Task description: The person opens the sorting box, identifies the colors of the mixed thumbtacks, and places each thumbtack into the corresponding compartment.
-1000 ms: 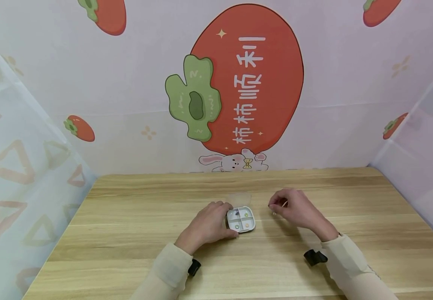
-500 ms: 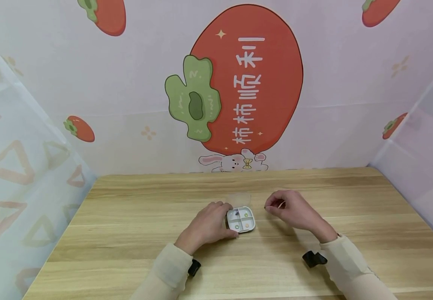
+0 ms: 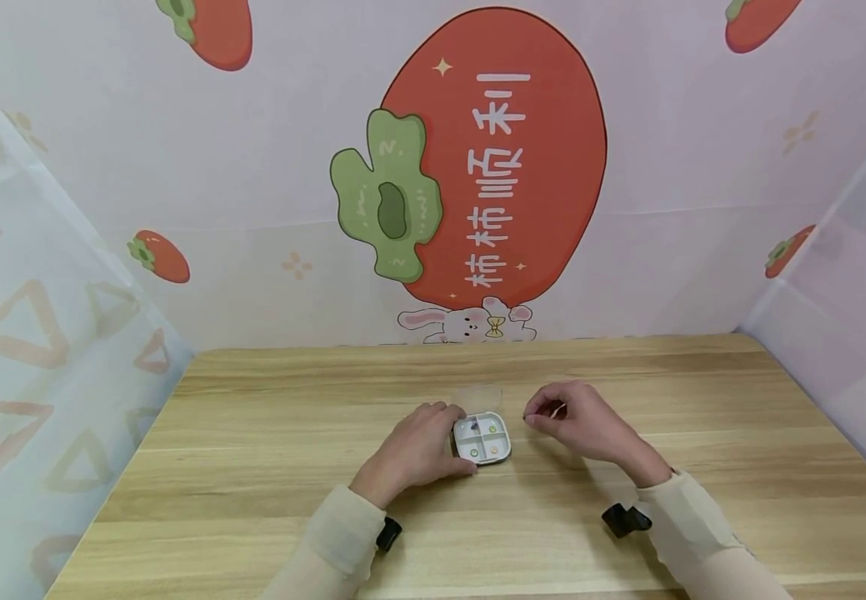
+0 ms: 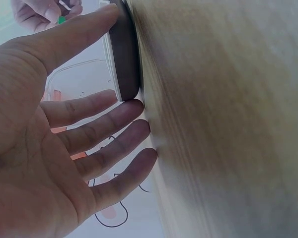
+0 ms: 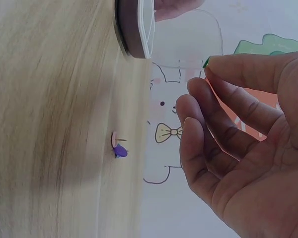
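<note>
A small pill box (image 3: 481, 438) with four compartments sits mid-table, its clear lid (image 3: 480, 398) swung back. Tiny coloured pieces lie in its compartments. My left hand (image 3: 417, 450) holds the box from the left, thumb at the near edge and index finger at the far edge. Just right of the box, my right hand (image 3: 583, 421) pinches a tiny green piece (image 5: 206, 63) between thumb and index finger. Most of that piece is hidden by the fingertips; its exact kind cannot be told. The other right fingers are curled loosely.
On the wooden table (image 3: 252, 500), a pink piece (image 5: 114, 139) with a thin pin and a purple piece (image 5: 121, 150) lie close together in the right wrist view. The right hand hides them in the head view. A printed cloth backdrop (image 3: 290, 167) stands behind the table.
My right hand has moved a little left, closer to the pill box, still pinching the tiny piece. The left hand and the box have stayed in place.
</note>
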A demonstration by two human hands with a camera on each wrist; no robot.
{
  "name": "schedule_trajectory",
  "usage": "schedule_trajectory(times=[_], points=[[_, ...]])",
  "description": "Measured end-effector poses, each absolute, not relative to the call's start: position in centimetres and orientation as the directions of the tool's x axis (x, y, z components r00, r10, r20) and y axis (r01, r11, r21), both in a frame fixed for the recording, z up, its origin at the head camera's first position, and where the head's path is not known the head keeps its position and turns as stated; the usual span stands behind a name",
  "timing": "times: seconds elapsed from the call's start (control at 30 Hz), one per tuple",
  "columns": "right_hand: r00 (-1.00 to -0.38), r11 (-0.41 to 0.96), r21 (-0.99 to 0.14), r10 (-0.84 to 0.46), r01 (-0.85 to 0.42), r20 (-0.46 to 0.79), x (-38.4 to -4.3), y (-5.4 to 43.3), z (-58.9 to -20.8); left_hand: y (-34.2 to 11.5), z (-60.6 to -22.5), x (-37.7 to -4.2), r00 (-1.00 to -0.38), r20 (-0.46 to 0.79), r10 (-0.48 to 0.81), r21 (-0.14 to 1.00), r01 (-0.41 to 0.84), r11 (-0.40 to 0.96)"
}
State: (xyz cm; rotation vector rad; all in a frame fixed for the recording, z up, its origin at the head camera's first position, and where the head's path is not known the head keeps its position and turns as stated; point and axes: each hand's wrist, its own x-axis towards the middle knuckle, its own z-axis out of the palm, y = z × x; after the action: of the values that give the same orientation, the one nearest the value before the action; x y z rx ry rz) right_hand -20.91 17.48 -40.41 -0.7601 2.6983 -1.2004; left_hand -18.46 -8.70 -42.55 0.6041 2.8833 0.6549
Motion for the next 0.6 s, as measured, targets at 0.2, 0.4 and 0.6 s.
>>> schedule_trajectory(times=[0.2, 0.4, 0.6], points=[[-0.859, 0.559, -0.717, -0.500, -0.416, 0.109, -20.9, 16.9, -40.2, -8.8, -42.4, -18.4, -0.915, -0.037, 0.403, 0.441, 0.347, 0.828], [-0.847, 0.556, -0.705, -0.518, -0.440, 0.120, -21.1, 16.2, -40.4, -8.8, -42.3, -18.4, -0.913, -0.035, 0.407, 0.435, 0.353, 0.828], [-0.845, 0.581, -0.670, -0.517, -0.463, 0.136, -21.2, 15.8, -41.1, -8.8, -42.4, -18.4, -0.910, -0.035, 0.413, 0.425, 0.360, 0.830]])
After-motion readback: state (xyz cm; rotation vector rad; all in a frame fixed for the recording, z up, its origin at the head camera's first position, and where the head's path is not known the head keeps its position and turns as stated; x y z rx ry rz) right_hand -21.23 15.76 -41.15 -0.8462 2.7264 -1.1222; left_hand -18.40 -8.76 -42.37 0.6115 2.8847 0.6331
